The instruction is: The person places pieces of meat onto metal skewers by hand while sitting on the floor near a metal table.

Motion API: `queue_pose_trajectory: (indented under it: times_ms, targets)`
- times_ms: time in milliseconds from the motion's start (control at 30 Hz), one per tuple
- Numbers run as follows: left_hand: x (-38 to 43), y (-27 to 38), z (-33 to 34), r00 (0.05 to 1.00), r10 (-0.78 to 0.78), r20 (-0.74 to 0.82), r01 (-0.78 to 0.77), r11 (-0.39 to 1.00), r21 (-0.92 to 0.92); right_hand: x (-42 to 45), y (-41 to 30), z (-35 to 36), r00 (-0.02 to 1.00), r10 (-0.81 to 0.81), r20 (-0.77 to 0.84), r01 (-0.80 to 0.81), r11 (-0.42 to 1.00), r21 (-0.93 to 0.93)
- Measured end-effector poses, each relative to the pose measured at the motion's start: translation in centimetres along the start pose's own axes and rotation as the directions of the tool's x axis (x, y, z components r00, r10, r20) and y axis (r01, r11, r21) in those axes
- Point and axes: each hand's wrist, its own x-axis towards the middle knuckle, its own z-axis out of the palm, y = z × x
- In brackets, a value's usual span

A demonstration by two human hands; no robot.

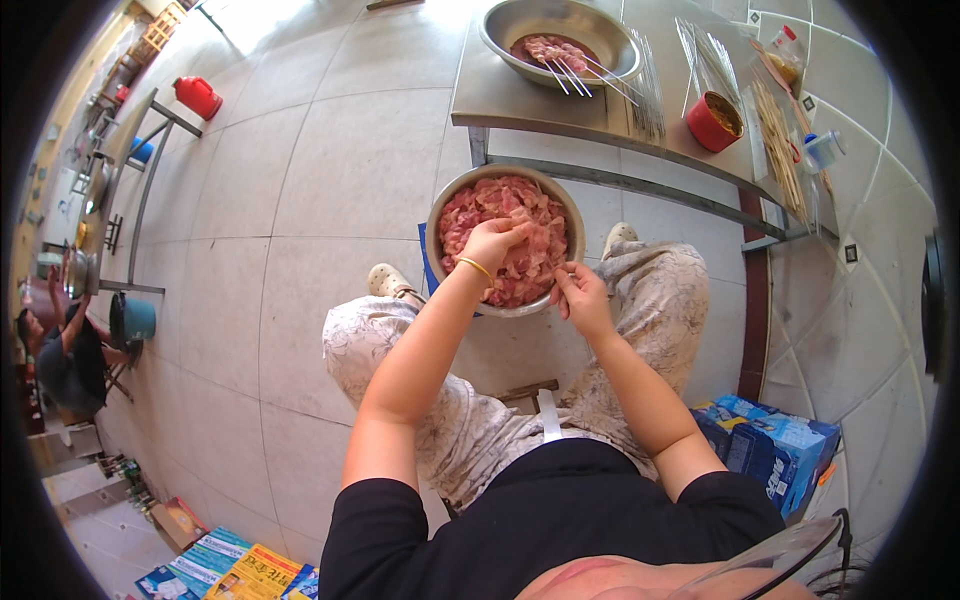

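Note:
A metal basin (579, 232) full of raw meat pieces (504, 196) stands low between my knees. My left hand (491, 246), with a gold-coloured bangle at the wrist, is over the meat and pinches a meat piece (519, 216) between thumb and fingers. At the basin's lower right rim, my right hand (583, 301) has its fingers closed on what looks like a thin skewer (553, 267). Most of that skewer is too fine to make out against the meat.
Ahead, a metal table (517, 112) bears a large basin (502, 45) with skewered meat (556, 54), bare metal skewers (646, 90), a red tin (715, 124) and wooden sticks (778, 142). Boxes (780, 450) stand at right. A person (71, 360) sits far left.

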Motion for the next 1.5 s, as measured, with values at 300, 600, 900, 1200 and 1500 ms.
queue_pose_trajectory:
  times_ms: [300,600,900,1200,1500]
  targets:
    - [3.0,2.3,-7.7,0.827,0.494,-0.268,-0.324,0.809,0.491,1.1,-0.2,-1.2,0.952,-0.133,-0.274,0.030,0.936,-0.349]
    - [-0.5,3.1,-5.3,0.889,0.451,-0.080,0.103,-0.026,0.994,0.3,-2.4,-1.8,0.915,-0.337,-0.220,0.023,0.590,-0.807]
    - [0.5,1.2,-6.0,0.912,0.410,0.001,0.099,-0.224,0.970,0.8,-1.2,-2.5,0.990,-0.065,-0.124,0.006,0.904,-0.427]
    - [-0.3,2.8,-5.6,0.941,0.322,-0.102,-0.018,0.349,0.937,0.0,-2.0,-1.6,0.998,0.061,-0.002,-0.060,0.995,-0.078]
    - [-0.6,3.3,-3.5,0.998,0.008,-0.065,-0.008,1.000,-0.014,-0.1,-1.4,-1.2,0.988,0.091,0.123,-0.090,0.996,-0.014]
